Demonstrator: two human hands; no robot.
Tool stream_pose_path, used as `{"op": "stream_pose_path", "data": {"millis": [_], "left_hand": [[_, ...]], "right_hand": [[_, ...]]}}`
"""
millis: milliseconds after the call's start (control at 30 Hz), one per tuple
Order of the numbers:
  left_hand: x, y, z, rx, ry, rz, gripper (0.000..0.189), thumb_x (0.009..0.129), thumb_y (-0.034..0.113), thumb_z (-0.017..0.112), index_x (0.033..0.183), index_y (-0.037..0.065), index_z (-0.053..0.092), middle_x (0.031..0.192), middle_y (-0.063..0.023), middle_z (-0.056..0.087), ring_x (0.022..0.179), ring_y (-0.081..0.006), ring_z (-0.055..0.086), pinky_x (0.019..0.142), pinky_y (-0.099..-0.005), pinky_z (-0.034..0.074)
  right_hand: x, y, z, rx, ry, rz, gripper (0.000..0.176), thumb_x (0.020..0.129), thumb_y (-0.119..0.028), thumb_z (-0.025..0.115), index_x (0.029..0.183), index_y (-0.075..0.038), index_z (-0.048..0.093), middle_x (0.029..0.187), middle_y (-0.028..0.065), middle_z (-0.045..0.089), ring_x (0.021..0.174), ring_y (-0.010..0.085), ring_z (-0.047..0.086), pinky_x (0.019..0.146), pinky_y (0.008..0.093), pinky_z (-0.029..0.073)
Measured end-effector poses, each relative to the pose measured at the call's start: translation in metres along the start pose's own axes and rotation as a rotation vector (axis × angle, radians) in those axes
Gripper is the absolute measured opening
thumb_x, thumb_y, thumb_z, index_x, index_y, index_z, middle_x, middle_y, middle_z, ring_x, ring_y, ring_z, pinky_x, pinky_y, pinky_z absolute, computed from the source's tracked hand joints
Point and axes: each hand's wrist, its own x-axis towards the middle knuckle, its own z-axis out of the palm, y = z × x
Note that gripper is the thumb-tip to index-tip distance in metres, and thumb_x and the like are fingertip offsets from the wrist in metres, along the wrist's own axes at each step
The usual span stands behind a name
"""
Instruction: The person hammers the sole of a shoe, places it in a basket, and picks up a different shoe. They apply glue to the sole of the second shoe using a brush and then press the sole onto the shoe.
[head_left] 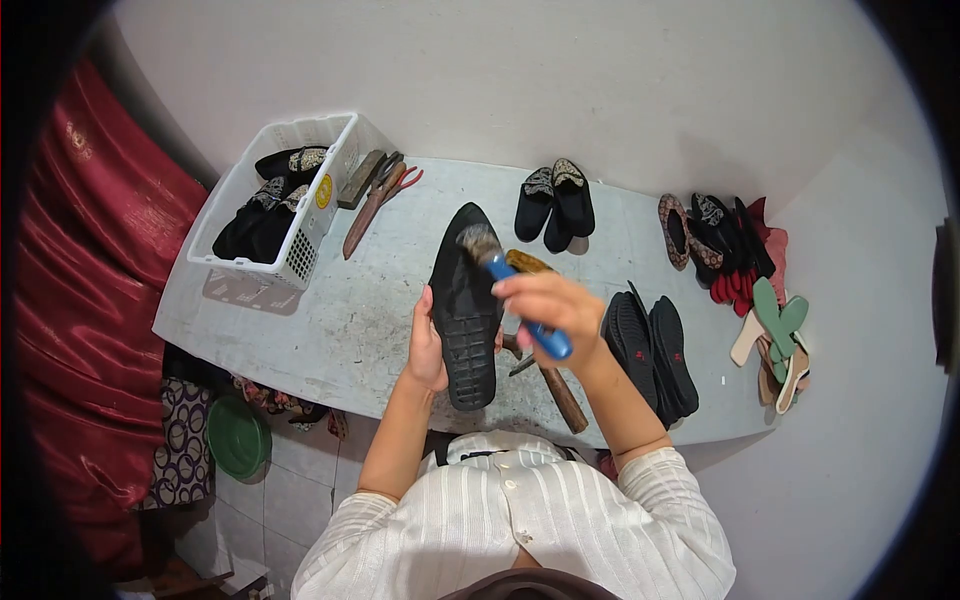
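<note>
My left hand (427,345) is closed around the sides of a black shoe (468,345), held with its underside facing me and its pointed toe away from me. In my right hand (555,305) is a paintbrush (497,266) with a blue handle. Its bristles touch the shoe's underside near the toe. Behind the right hand, a yellowish-brown object (527,262) is partly hidden. A hammer with a wooden handle (564,400) lies on the table below my hands, its head partly covered by the shoe and hand.
A white basket (325,215) holds several black shoes at the left. Beside it lie red-handled pincers (400,183). Finished-looking shoes (553,205) stand at the back. Black soles (655,350) and green and beige insoles (775,325) lie on the table (370,300) at the right.
</note>
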Motion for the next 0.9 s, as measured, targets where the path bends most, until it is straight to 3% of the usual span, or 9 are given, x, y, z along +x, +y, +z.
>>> {"op": "stream_pose_path", "data": {"millis": [100,133,233,333,367,433,667,833,900], "left_hand": [[0.007,-0.001,0.01,-0.025,0.388,0.067,0.071,0.09,0.062,0.019,0.117,0.003,0.048,0.092,-0.014,0.062,0.069,-0.0235,0.065,0.063,-0.0353,0.056],[0.007,-0.001,0.005,-0.025,0.386,0.067,0.071,0.09,0.062,0.019,0.117,0.003,0.048,0.092,-0.014,0.062,0.069,-0.0235,0.065,0.063,-0.0353,0.056],[0.004,-0.006,-0.026,-0.08,-0.196,0.011,0.073,0.09,0.062,0.019,0.122,0.003,0.047,0.106,-0.0131,0.06,0.092,-0.0228,0.062,0.073,-0.0356,0.054],[0.006,-0.005,-0.022,-0.083,-0.244,-0.009,0.073,0.09,0.062,0.018,0.124,0.004,0.046,0.111,-0.0132,0.058,0.093,-0.0229,0.062,0.074,-0.0358,0.054],[0.007,-0.006,-0.016,-0.082,-0.246,-0.008,0.073,0.09,0.062,0.018,0.124,0.004,0.046,0.111,-0.0132,0.058,0.093,-0.0229,0.062,0.074,-0.0358,0.054],[0.008,-0.002,0.017,-0.082,0.456,0.038,0.066,0.091,0.059,0.022,0.11,0.004,0.052,0.086,-0.0116,0.063,0.07,-0.021,0.062,0.066,-0.0324,0.051],[0.002,-0.005,-0.008,-0.032,0.037,0.008,0.063,0.093,0.055,0.021,0.113,0.004,0.052,0.091,-0.012,0.063,0.082,-0.0205,0.062,0.073,-0.0331,0.052],[0.004,-0.002,-0.006,-0.019,0.022,0.09,0.067,0.093,0.055,0.018,0.127,0.004,0.044,0.114,-0.0147,0.057,0.095,-0.0253,0.061,0.086,-0.0377,0.049],[0.006,-0.005,0.01,-0.073,0.215,0.11,0.065,0.093,0.055,0.019,0.12,0.003,0.047,0.101,-0.014,0.059,0.084,-0.0233,0.06,0.076,-0.0355,0.049]], "right_hand": [[-0.009,-0.017,0.008,0.2,-0.207,-0.047,0.024,0.065,-0.01,0.072,0.086,-0.003,0.063,0.091,0.0118,0.065,0.073,0.0254,0.064,0.062,0.0311,0.051],[-0.01,-0.02,0.007,0.188,-0.275,-0.058,0.024,0.065,-0.008,0.071,0.087,-0.003,0.063,0.091,0.0116,0.066,0.073,0.0253,0.064,0.062,0.0309,0.051],[0.001,-0.005,-0.003,0.122,-0.055,0.0,0.025,0.063,-0.004,0.072,0.086,-0.002,0.063,0.091,0.0114,0.066,0.073,0.025,0.064,0.061,0.0309,0.051],[0.001,0.0,-0.004,0.002,-0.017,-0.014,0.026,0.062,-0.004,0.071,0.087,-0.002,0.063,0.092,0.0126,0.066,0.073,0.0255,0.064,0.062,0.0311,0.051],[-0.002,-0.003,-0.002,0.077,-0.065,-0.019,0.028,0.061,-0.003,0.071,0.087,-0.002,0.063,0.092,0.0129,0.066,0.074,0.0258,0.065,0.063,0.0312,0.052],[-0.009,-0.015,0.003,0.242,-0.165,-0.008,0.03,0.059,-0.002,0.07,0.088,-0.002,0.063,0.092,0.0137,0.066,0.075,0.0265,0.065,0.065,0.0314,0.052],[-0.01,-0.007,0.001,0.103,0.002,0.022,0.029,0.061,-0.004,0.072,0.089,-0.003,0.063,0.092,0.0129,0.066,0.073,0.0255,0.064,0.064,0.0326,0.051],[-0.014,-0.025,0.002,0.192,-0.156,0.017,0.028,0.061,-0.006,0.072,0.088,-0.002,0.062,0.09,0.0106,0.065,0.068,0.0254,0.063,0.058,0.0313,0.049],[-0.011,-0.026,-0.007,0.158,-0.205,0.025,0.029,0.06,-0.004,0.071,0.087,0.0,0.061,0.087,0.0122,0.065,0.066,0.026,0.062,0.058,0.0317,0.049]]}}
